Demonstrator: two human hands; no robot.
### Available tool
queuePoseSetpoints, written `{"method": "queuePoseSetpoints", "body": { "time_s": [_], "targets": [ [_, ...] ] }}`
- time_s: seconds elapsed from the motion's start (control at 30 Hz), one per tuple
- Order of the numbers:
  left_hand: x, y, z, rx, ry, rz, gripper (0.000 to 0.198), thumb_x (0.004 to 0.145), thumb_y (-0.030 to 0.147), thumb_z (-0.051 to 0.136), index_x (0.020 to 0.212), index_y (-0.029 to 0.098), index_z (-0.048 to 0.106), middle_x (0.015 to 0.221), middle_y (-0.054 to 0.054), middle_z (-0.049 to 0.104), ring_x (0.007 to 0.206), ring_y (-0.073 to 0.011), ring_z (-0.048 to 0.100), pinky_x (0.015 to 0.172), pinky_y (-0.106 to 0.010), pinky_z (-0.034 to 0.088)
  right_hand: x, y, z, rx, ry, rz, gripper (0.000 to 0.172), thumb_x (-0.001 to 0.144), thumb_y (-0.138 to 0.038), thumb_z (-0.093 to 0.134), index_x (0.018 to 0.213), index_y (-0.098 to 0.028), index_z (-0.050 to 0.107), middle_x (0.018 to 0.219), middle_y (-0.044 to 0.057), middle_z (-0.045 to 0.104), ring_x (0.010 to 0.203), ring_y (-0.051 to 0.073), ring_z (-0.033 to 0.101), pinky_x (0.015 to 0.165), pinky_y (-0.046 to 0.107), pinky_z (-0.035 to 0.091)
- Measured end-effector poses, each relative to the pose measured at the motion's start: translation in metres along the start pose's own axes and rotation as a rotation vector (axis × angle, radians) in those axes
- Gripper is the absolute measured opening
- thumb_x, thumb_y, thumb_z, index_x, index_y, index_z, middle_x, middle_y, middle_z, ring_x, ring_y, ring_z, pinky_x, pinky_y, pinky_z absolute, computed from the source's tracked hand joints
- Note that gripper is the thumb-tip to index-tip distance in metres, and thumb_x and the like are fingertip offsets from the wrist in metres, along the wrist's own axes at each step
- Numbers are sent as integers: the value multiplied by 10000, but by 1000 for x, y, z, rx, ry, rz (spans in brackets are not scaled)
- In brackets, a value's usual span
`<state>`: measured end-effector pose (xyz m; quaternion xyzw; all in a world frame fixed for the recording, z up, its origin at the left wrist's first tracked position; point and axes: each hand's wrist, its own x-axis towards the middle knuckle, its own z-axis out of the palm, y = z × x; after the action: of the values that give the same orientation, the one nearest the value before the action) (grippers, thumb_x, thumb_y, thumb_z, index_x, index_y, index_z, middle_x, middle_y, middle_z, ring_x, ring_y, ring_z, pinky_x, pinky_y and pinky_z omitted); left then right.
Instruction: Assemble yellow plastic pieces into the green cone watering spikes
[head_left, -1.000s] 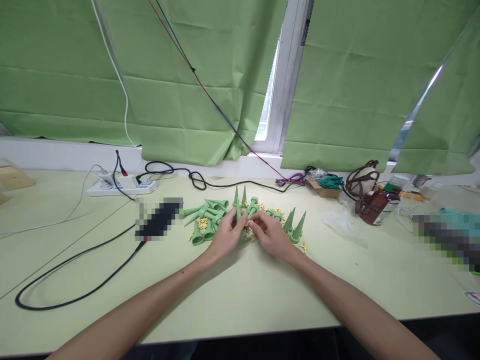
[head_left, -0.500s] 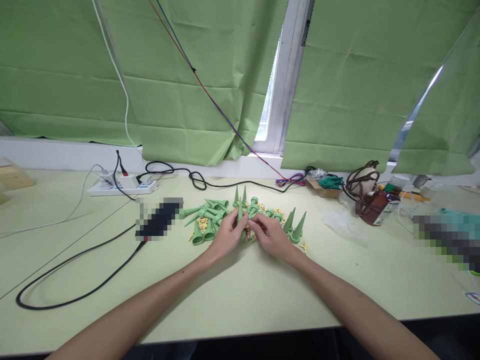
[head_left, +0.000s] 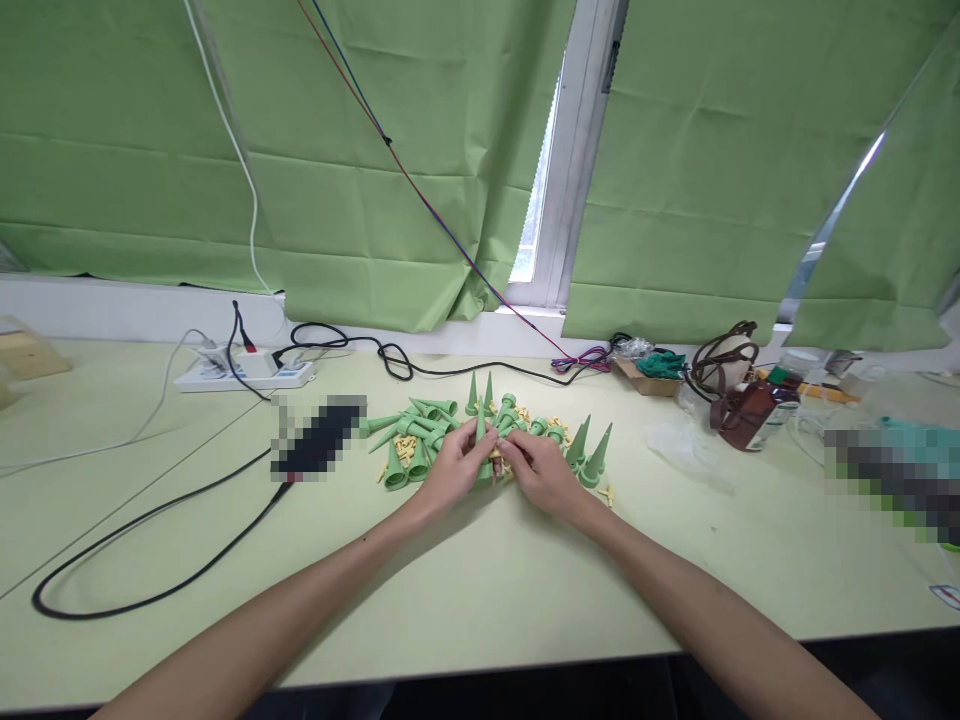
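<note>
two hands at work over the table [head_left: 525,600]. left hand [head_left: 454,467]: grasping one green cone [head_left: 481,424], tip up, between thumb and fingers, in front of the body. right hand [head_left: 543,474]: fingertips pinched together by the lower end of that cone; cannot tell whether a small part sits between them. two upright cones [head_left: 472,395] stand just behind the hands; two more standing cones [head_left: 595,460] are just right of the right hand. beside the left hand: one heap of loose cones [head_left: 420,430], overlapping, roughly ten, exact count not possible. small yellow pieces [head_left: 406,449] lie among them, uncountable. farther off: one brown bottle [head_left: 759,412], one power strip [head_left: 246,377], one cardboard box [head_left: 648,379].
</note>
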<state>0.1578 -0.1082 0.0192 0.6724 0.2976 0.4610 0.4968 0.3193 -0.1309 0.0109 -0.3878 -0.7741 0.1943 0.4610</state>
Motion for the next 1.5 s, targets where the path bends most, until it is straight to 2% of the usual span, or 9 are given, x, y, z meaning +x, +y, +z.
{"method": "queuePoseSetpoints", "body": {
  "time_s": [0.27, 0.43, 0.63, 0.97, 1.1, 1.2, 1.33, 1.5],
  "targets": [
    [0, 0, 0, 6, -6, -18, 316, 904, 471, 576, 792, 177, 550, 680, 1, 584, 647, -159, 575, 644, -297, 487, 0, 4, 2, -47, 18, 12, 401, 1023, -351, 388, 648, -214, 360, 575, -38, 447, 524, 117, 389, 551, 263, 292],
    [0, 0, -1, 53, -13, -4, 318, 899, 481, 581, 813, 175, 566, 714, -5, 579, 668, -162, 572, 644, -290, 490, 0, 5, 2, -68, 24, 27, 431, 1026, -390, 373, 632, -215, 367, 550, -37, 435, 506, 120, 384, 540, 270, 289],
    [-1, 1, -1, 135, -5, 36, 321, 908, 477, 566, 821, 168, 571, 725, -4, 533, 669, -148, 527, 616, -270, 469, 0, 6, 2, -66, 28, 31, 434, 1026, -354, 375, 616, -212, 362, 532, -38, 424, 488, 119, 374, 530, 278, 266],
    [0, -3, -2, 137, 2, 40, 326, 905, 489, 571, 838, 171, 578, 751, -19, 563, 685, -162, 545, 622, -280, 465, 0, 6, 4, -58, 45, 45, 448, 1029, -380, 376, 615, -209, 369, 535, -38, 428, 498, 118, 383, 534, 279, 275],
    [0, -3, -3, 142, 35, 46, 320, 907, 478, 573, 811, 173, 557, 744, -6, 557, 691, -152, 546, 641, -271, 450, 0, 2, 2, -41, 52, 48, 383, 1024, -377, 400, 681, -208, 429, 591, -33, 488, 527, 120, 412, 544, 271, 305],
    [0, -2, -2, 124, 74, 29, 332, 901, 480, 578, 776, 176, 529, 714, -1, 552, 661, -146, 537, 617, -265, 441, -1, -1, 2, 12, 27, 49, 271, 1015, -363, 431, 812, -205, 520, 669, -18, 579, 552, 124, 468, 556, 265, 350],
    [0, 1, -1, 124, 129, -12, 340, 890, 484, 583, 754, 181, 506, 661, 14, 522, 600, -132, 505, 560, -252, 411, -2, 0, 2, 70, 0, 31, 161, 1000, -330, 459, 953, -201, 544, 778, 12, 643, 630, 142, 545, 593, 269, 404],
    [-1, 3, 0, 132, 139, -20, 350, 883, 494, 587, 748, 183, 500, 652, 25, 491, 591, -124, 469, 553, -247, 376, -2, 3, 2, 72, -11, 10, 137, 996, -305, 463, 956, -202, 544, 802, 19, 641, 657, 148, 556, 613, 275, 412]
  ]
}}
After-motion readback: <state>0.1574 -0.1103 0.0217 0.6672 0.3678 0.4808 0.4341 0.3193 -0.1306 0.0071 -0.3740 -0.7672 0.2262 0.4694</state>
